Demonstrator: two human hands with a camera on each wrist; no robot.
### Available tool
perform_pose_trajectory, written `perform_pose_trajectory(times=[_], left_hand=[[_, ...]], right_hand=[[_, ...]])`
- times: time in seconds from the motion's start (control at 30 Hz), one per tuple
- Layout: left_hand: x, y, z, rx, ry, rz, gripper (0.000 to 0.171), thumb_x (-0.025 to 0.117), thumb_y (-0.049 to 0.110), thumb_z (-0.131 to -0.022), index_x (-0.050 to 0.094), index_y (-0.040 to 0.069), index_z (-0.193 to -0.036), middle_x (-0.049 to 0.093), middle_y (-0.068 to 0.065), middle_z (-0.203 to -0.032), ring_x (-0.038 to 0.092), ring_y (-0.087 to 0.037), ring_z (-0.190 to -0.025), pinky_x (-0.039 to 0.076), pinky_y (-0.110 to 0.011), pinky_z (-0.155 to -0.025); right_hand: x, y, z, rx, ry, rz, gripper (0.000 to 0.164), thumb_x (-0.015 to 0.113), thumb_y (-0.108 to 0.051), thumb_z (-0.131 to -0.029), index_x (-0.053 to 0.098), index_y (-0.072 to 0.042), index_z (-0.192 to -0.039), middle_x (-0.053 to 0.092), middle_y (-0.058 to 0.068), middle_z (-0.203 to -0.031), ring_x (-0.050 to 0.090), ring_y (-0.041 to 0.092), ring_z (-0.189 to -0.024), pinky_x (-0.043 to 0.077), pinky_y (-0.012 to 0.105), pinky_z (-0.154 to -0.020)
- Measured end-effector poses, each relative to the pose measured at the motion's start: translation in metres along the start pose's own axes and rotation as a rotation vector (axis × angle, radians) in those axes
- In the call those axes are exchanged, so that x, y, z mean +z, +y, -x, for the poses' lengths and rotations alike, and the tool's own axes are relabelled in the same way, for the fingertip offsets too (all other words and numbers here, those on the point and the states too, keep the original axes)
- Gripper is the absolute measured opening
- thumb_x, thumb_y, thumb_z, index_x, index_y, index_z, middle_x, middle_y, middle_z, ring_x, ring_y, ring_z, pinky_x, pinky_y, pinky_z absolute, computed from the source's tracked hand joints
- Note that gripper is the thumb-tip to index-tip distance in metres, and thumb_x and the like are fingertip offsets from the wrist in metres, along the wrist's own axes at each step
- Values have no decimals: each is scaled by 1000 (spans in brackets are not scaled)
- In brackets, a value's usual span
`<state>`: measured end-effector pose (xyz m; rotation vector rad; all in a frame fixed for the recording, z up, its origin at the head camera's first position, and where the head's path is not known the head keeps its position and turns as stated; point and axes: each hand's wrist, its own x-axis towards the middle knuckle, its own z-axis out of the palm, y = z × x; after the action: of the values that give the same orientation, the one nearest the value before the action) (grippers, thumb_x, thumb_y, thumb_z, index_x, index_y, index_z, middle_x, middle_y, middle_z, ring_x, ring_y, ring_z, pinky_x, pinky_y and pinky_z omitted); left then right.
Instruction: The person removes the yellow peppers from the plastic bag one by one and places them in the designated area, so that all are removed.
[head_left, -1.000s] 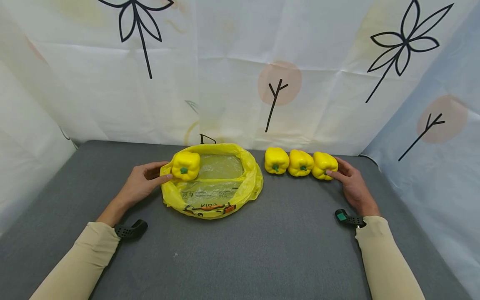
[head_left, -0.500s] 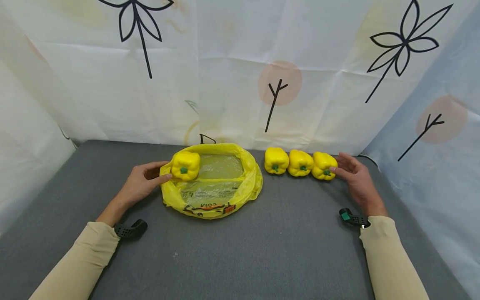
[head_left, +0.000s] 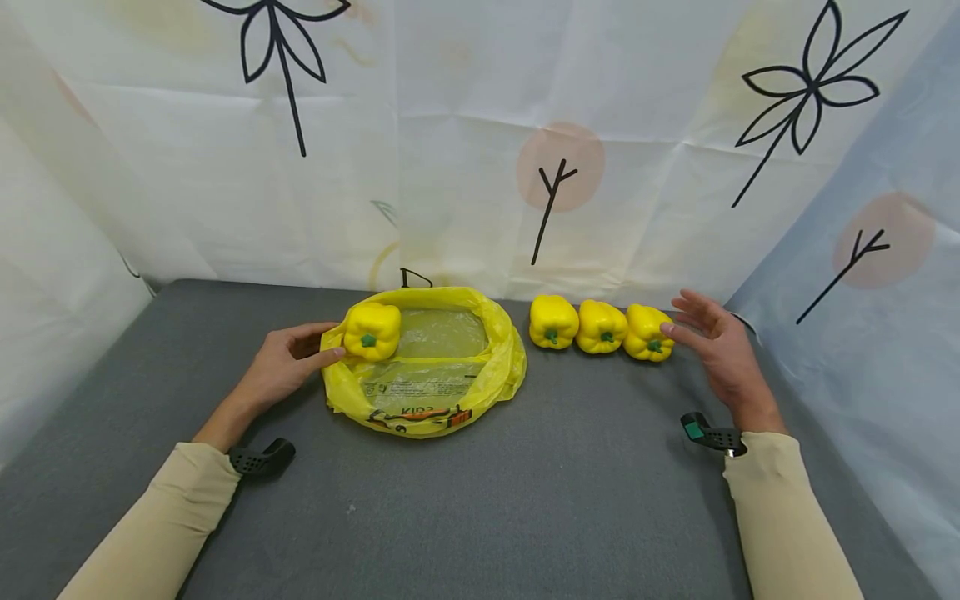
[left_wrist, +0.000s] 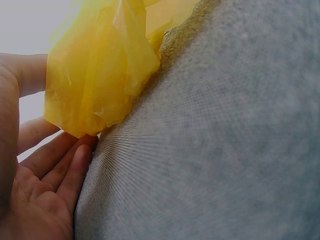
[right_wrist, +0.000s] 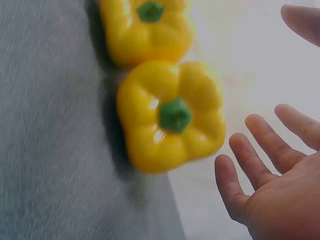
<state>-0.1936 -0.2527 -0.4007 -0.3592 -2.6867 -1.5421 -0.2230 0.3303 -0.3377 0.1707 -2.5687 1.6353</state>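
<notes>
In the head view a yellow plastic bag (head_left: 498,387) lies with its mouth wide and its rim rolled down. A yellow bell pepper (head_left: 372,321) with a green stem sits inside it at the left. My left hand (head_left: 279,367) holds the bag's left edge between thumb and fingers; the left wrist view shows the bag's folds (left_wrist: 95,75) between them. At the right, my right hand (head_left: 723,354) is spread beside the rightmost bell pepper (head_left: 643,329). The right wrist view shows its fingers (right_wrist: 272,150) apart from that bell pepper (right_wrist: 150,150).
Two more yellow bell peppers, a middle one (head_left: 600,325) and a left one (head_left: 553,317), complete a touching row right of the bag. Everything stands on a grey cloth-covered table (head_left: 480,517). A white printed curtain (head_left: 465,167) rises behind the table's far edge.
My right hand has let go of the rightmost bell pepper, drawn off to the right and spread its fingers. That bell pepper stays in the row. The left hand and the bag have not moved.
</notes>
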Motion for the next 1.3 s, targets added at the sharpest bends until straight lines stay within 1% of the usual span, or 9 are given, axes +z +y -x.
perform_pose_trajectory(times=[0.27, 0.37, 0.47, 0.57, 0.63, 0.7, 0.83, 1.03, 1.3], left_hand=[[0, -1, 0, 0, 5, 9, 56, 66, 26, -102, 50, -1, -148, 54, -25, -143, 54, -40, -128, 46, -9, -86], [0, -1, 0, 6, 8, 6, 55, 66, 26, -102, 51, -1, -147, 55, -25, -142, 55, -40, -128, 45, -9, -86], [1, -2, -1, 7, 9, 11, 55, 66, 25, -101, 51, -2, -147, 55, -25, -142, 55, -39, -127, 46, -9, -86], [1, -2, -1, 7, 7, 17, 55, 66, 25, -102, 51, -2, -147, 55, -24, -142, 55, -40, -127, 47, -10, -86], [1, -2, -1, 4, 5, 20, 55, 66, 25, -102, 51, -2, -147, 55, -24, -142, 55, -40, -127, 47, -10, -86], [1, -1, -1, 0, 5, 19, 55, 66, 25, -102, 51, -1, -148, 55, -24, -142, 55, -39, -127, 47, -10, -86], [0, -1, -1, -7, 3, 20, 56, 66, 26, -102, 50, -1, -148, 55, -24, -143, 55, -39, -128, 46, -10, -86], [0, -1, -1, -10, 3, 26, 56, 67, 26, -101, 50, -1, -148, 55, -24, -143, 55, -39, -128, 46, -10, -86], [0, 0, -1, -3, 2, 27, 56, 67, 25, -101, 50, -1, -148, 55, -24, -143, 55, -39, -128, 46, -10, -86]], right_hand=[[7, -22, 6, -79, 0, -10, 72, 65, -18, -102, 27, -15, -163, 32, 16, -161, 30, 36, -144, 23, 62, -115], [12, -32, 8, -109, -18, -19, 69, 65, -14, -101, 31, -15, -161, 36, 15, -159, 33, 33, -141, 32, 46, -114], [18, -40, 8, -142, -44, -21, 67, 66, -11, -101, 34, -14, -160, 39, 15, -157, 36, 29, -138, 40, 25, -103], [26, -47, 6, -166, -68, -21, 66, 66, -9, -100, 36, -13, -159, 41, 16, -154, 39, 26, -136, 42, 15, -96], [32, -52, 5, -170, -88, -29, 67, 67, -10, -99, 36, -13, -158, 41, 16, -154, 39, 27, -137, 40, 19, -102], [38, -57, 5, -180, -109, -26, 67, 68, -10, -99, 37, -13, -158, 41, 16, -154, 39, 28, -137, 38, 30, -108], [51, -69, 2, -205, -157, -11, 67, 69, -10, -98, 38, -12, -158, 43, 15, -154, 39, 30, -139, 34, 52, -112], [68, -83, -5, -226, -223, -14, 66, 70, -10, -96, 40, -7, -155, 45, 14, -152, 40, 29, -138, 30, 57, -114], [89, -97, -17, -257, -301, -14, 65, 70, -12, -96, 42, -9, -154, 46, 12, -151, 42, 29, -138, 31, 55, -115]])
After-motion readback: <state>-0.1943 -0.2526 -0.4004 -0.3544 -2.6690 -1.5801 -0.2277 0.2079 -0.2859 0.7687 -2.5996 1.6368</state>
